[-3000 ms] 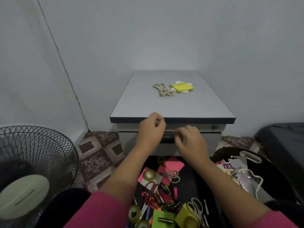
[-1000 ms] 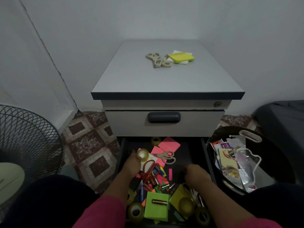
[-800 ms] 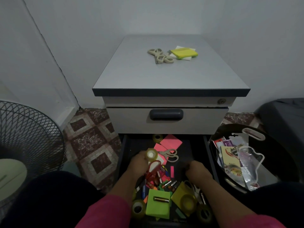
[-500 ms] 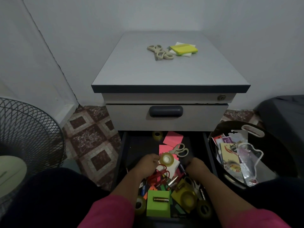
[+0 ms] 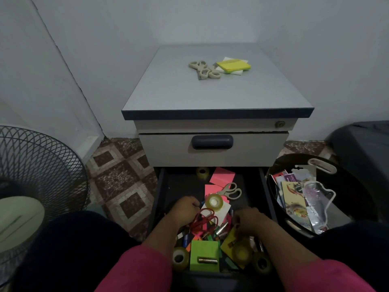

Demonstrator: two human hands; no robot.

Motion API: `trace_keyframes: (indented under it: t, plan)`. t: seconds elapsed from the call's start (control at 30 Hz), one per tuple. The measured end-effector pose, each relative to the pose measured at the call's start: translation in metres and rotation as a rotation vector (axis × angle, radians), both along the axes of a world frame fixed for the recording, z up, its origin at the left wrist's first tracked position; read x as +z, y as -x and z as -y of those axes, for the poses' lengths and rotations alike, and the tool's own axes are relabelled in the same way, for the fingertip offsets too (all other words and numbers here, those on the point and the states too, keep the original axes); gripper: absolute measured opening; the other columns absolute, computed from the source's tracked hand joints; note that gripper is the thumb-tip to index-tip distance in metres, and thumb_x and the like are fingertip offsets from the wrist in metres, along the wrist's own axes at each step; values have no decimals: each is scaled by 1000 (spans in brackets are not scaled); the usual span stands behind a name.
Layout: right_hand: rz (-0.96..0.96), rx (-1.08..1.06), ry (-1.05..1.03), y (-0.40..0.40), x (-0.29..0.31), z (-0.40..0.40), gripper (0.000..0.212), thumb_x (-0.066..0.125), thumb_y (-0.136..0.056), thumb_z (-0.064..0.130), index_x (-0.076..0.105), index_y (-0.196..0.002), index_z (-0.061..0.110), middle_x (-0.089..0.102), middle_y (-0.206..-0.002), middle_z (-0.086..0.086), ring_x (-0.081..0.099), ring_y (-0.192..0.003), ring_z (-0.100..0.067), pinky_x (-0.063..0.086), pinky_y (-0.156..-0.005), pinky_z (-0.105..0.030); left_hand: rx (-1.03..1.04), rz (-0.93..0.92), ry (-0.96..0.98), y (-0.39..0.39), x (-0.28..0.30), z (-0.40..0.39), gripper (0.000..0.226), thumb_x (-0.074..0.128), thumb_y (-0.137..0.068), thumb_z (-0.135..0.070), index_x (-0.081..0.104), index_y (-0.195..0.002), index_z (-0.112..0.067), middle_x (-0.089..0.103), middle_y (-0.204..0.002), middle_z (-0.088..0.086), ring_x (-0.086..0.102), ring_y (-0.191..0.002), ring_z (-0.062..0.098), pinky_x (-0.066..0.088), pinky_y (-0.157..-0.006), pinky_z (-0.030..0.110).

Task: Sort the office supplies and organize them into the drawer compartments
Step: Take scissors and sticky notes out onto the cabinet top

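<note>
Open bottom drawer: contents unsorted. No dividers or compartments can be made out in the dark interior.

- Tape rolls: 1 on the white card at centre, 1 at the back, 3 more along the front edge.
- Scissors: 1 beige pair beside the pink notes; 1 red pair mid-pile.
- Green note pad at the front, a battery lying on it.
- Small pens, clips and batteries heaped together at centre.

Cabinet top: 2 beige scissors touching a yellow pad, apparently set aside.

Left hand: fingers curled down at the red scissors' handles; whether it grips them cannot be told.
Right hand: curled into the pile's right side; what it holds, if anything, is hidden.

Judgement: early stage; nearly everything remains to be grouped.
</note>
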State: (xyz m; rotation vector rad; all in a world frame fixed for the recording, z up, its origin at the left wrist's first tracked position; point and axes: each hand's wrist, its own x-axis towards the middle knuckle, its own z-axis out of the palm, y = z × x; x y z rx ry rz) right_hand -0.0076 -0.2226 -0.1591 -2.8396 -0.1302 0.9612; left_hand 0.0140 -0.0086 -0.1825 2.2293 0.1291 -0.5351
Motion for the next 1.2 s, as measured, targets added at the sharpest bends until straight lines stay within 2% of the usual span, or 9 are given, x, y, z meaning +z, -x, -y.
trace_keyframes:
  t: [0.13,0.23,0.37,0.5,0.6,0.73,0.87,1.03,1.2]
  plan:
    - [25,-116,-215,-2,7,0,18,65,-82,10,56,-73,22,61,-91,-3,60,-88,-18,48,-73,-28,-8,20,-4,0,3,0,20,53,-93,-9,65,-109,-6,66,-109,12,60,-98,22,47,-86,29]
    - [149,-354,-417,-10,12,2,13,58,-88,6,70,-85,10,68,-89,-10,64,-86,-23,50,-74,-30,-11,33,-17,0,3,-1,21,53,-93,-9,65,-111,-5,65,-112,12,59,-104,23,46,-88,28]
    - [303,-800,-792,-14,15,1,7,57,-90,2,64,-90,2,61,-73,-9,56,-61,-17,46,-52,-23,-15,22,-27,0,1,-3,22,54,-93,-9,64,-112,-5,64,-114,12,59,-106,23,47,-93,31]
    - [196,-838,-1022,-14,12,-6,20,51,-96,1,60,-79,1,61,-70,-11,58,-50,-11,48,-45,-22,-14,26,-35,-1,0,-4,23,54,-93,-8,64,-113,-3,64,-115,14,59,-109,24,47,-94,30]
    - [51,-726,-891,-13,9,-16,16,47,-97,3,62,-92,1,61,-76,-10,60,-67,-22,51,-57,-29,-17,41,-39,-1,0,-5,22,54,-93,-6,65,-112,-1,65,-114,16,59,-107,26,46,-91,29]
    - [-41,-547,-648,-18,5,-8,22,38,-97,6,51,-79,12,55,-60,-5,53,-48,-15,45,-43,-21,-15,44,-48,-1,-1,-5,21,54,-92,-6,66,-109,-1,66,-109,16,61,-101,26,46,-85,28]
    - [-41,-198,1,-6,4,1,32,47,-97,13,56,-126,3,58,-127,-15,57,-115,-29,47,-91,-33,-5,29,-47,-1,-2,-5,16,55,-92,-8,66,-103,-6,65,-103,12,57,-89,18,45,-80,26]
    - [-113,-182,54,9,-10,-5,67,62,-90,13,28,-146,0,53,-132,-17,56,-116,-28,49,-89,-32,-14,28,-78,2,-1,-4,19,55,-91,-8,66,-107,-5,65,-109,11,59,-102,23,46,-86,28]
    - [-137,-191,66,8,-16,-1,43,62,-88,15,53,-128,1,59,-122,-13,60,-109,-25,47,-78,-28,-51,23,-139,6,6,-5,19,57,-88,-6,66,-105,-5,65,-110,14,60,-101,25,49,-88,32]
